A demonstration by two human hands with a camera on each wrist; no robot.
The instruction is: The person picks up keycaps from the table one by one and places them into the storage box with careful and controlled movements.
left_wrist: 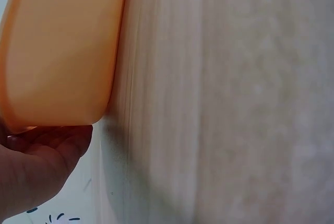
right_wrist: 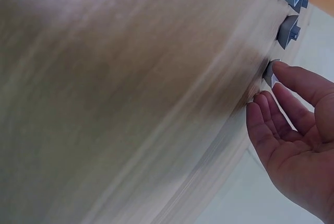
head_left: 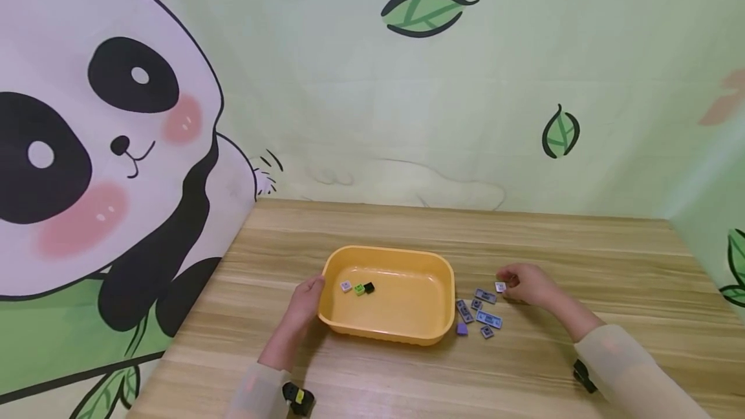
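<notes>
My left hand (head_left: 305, 300) grips the left wall of a yellow plastic tub (head_left: 387, 335); in the left wrist view its fingers (left_wrist: 68, 143) lie against the tub's outer end. A white keycap (head_left: 345, 286), a green keycap (head_left: 359, 290) and a black keycap (head_left: 369, 288) lie inside, towards the left. Right of the tub, my right hand (head_left: 526, 284) pinches a small white keycap (head_left: 500, 287) between thumb and finger, low at the tabletop. Close by sit several grey-blue keycaps, stems up, among them a long blue keycap (head_left: 489, 319) and a long grey keycap (head_left: 485, 296).
A small purple piece (head_left: 462, 329) lies near the tub's right side. The wooden table (head_left: 407, 380) ends at a green backdrop (head_left: 349, 83) with a panda and leaves. Dark devices (head_left: 299, 399) are strapped at both wrists.
</notes>
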